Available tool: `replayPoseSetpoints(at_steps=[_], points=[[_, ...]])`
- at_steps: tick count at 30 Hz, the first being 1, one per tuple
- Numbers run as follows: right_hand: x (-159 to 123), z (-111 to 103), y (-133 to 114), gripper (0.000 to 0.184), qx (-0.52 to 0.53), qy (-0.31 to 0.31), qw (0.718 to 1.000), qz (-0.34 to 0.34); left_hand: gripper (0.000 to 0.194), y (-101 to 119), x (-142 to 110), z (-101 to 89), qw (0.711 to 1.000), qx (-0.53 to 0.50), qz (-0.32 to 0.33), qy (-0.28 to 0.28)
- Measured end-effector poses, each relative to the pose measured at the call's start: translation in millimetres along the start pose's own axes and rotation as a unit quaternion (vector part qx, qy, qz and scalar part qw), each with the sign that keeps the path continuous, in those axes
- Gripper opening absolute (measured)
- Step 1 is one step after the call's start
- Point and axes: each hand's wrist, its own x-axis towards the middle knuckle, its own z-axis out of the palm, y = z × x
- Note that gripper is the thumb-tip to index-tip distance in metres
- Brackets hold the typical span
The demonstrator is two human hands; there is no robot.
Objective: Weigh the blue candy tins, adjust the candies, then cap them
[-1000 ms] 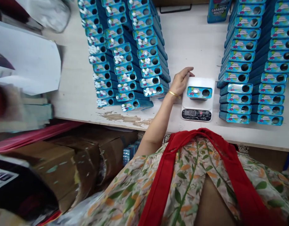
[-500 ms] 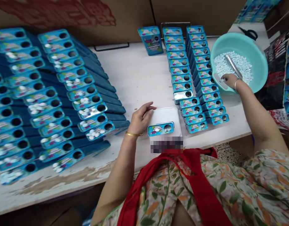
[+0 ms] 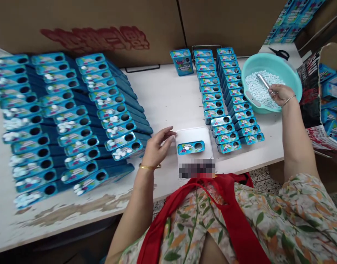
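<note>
A blue candy tin with a round hole in its top stands on a white digital scale; one white candy lies on its lid. Just left of the scale is my left hand, fingers apart and holding nothing. At the right, my right hand grips the lower end of a metal scoop over the turquoise basin. Small white candies fill the basin's bottom. My fingers partly hide the scoop's end.
Rows of blue tins, many with white candies on their lids, stand at the left. More tins stand between scale and basin. Behind the basin lie black scissors. One tin stands at the back by the cardboard.
The view has swung right, bringing the basin in. My right hand has gone from the basin's near rim to the scoop and now grips it. My left hand has drawn slightly away from the scale.
</note>
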Motion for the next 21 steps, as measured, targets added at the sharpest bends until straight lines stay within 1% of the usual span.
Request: replayPoseSetpoints(at_steps=[2, 3, 4, 5, 6, 7, 8, 10, 12, 14, 16, 21], points=[[-22.1, 8.8, -17.9, 0.031, 0.072, 0.010, 0.997, 0.034, 0.044, 3.6, -5.9, -1.9, 1.000, 0.005, -0.001, 0.010], [-36.9, 15.6, -29.0, 0.028, 0.101, -0.005, 0.994, 0.032, 0.044, 5.9, -9.3, -2.7, 1.000, 0.003, 0.003, 0.018], [-54.1, 24.1, -41.0, 0.024, 0.120, -0.035, 0.992, 0.011, 0.043, 8.1, -12.9, -3.4, 1.000, -0.001, 0.009, 0.026], [-73.6, 34.5, -53.1, 0.017, 0.160, -0.084, 0.983, -0.032, 0.042, 10.0, -16.6, -3.9, 0.999, -0.006, 0.017, 0.033], [-94.9, 46.4, -64.7, 0.011, 0.202, -0.141, 0.966, -0.073, 0.041, 11.5, -20.3, -4.2, 0.999, -0.012, 0.025, 0.040], [-117.2, 59.7, -75.2, 0.008, 0.223, -0.195, 0.951, -0.087, 0.040, 12.5, -24.0, -4.3, 0.998, -0.017, 0.032, 0.044], [-139.6, 74.0, -83.8, 0.007, 0.219, -0.240, 0.942, -0.084, 0.039, 13.2, -27.9, -4.1, 0.998, -0.019, 0.037, 0.046], [-180.1, 103.7, -94.3, 0.016, 0.210, -0.325, 0.919, -0.077, 0.037, 13.8, -36.3, -3.4, 0.998, -0.017, 0.043, 0.048], [-208.6, 130.4, -95.9, 0.023, 0.176, -0.402, 0.896, -0.070, 0.037, 13.9, -45.6, -2.4, 0.998, -0.016, 0.046, 0.048], [-222.3, 149.1, -91.7, 0.027, 0.140, -0.449, 0.879, -0.071, 0.037, 13.5, -54.9, -1.6, 0.998, -0.019, 0.042, 0.048], [-224.8, 157.8, -85.9, 0.030, 0.107, -0.468, 0.874, -0.079, 0.038, 12.4, -62.9, -1.1, 0.998, -0.022, 0.034, 0.049], [-218.4, 155.2, -80.4, 0.036, 0.038, -0.484, 0.867, -0.111, 0.039, 10.5, -72.0, 0.9, 0.998, -0.023, 0.017, 0.050]])
